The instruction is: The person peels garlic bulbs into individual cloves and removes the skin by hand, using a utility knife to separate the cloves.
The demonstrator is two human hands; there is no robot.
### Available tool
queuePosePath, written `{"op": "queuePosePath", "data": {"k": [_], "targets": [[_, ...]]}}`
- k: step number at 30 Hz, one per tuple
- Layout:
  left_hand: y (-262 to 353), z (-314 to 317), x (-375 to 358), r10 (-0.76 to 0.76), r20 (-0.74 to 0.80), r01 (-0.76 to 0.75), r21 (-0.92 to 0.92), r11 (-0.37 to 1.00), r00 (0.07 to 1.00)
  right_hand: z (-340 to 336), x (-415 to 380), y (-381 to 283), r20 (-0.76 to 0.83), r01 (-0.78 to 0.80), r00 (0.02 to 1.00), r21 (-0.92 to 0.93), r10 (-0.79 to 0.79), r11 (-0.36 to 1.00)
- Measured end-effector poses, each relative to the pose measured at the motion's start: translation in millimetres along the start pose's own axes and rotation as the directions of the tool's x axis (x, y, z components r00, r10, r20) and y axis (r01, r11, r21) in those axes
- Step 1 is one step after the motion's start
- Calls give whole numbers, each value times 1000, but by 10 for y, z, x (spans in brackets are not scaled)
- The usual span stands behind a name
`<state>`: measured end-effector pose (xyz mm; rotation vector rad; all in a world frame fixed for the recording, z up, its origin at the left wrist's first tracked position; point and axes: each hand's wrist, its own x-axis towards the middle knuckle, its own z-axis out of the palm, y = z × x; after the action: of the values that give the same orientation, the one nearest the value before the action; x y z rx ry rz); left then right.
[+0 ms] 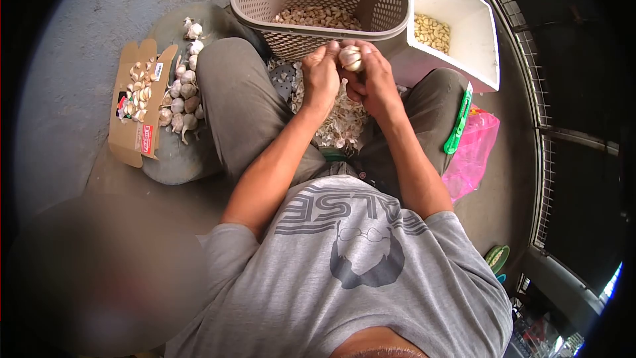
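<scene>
A whitish garlic bulb (351, 58) is held up between my two hands, above my lap. My right hand (376, 81) wraps its fingers round the bulb from the right. Closed against the bulb's left side is my left hand (321, 78), its thumb close to the bulb and its other fingers partly hidden. Below both hands lies a heap of papery garlic skins (340, 122) between my legs. A green utility knife (458, 119) rests on my right thigh, apart from my hands.
Ahead stands a perforated basket (265, 32) of unpeeled cloves, beside a white foam box (487, 53) with peeled cloves. Left of me, several garlic bulbs (177, 105) and a flattened cardboard box (122, 138) with cloves lie on a grey round surface. A pink plastic bag (474, 149) lies right.
</scene>
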<state>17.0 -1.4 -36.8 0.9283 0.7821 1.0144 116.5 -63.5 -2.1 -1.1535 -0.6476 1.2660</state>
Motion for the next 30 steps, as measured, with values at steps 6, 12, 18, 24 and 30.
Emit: {"op": "queuePosePath", "data": {"k": [6,12,18,24,30], "targets": [[85,17,-30,-43,27,41,66,997,999,55,35,-30,-65,140,983,-327,-170,935],[81,11,1,-132,53,133,-8,991,990,-18,27,-48,122,314,937,-705,-328,636],[218,0,-76,-368,128,382,-102,919,921,14,-55,-196,96,248,956,-763,-276,596],[140,-18,-91,-325,71,333,-156,930,943,37,-110,-141,149,300,947,-723,-284,623],[230,-21,-103,-425,21,423,-148,894,905,56,-137,-104,146,310,945,-683,-293,662]]}}
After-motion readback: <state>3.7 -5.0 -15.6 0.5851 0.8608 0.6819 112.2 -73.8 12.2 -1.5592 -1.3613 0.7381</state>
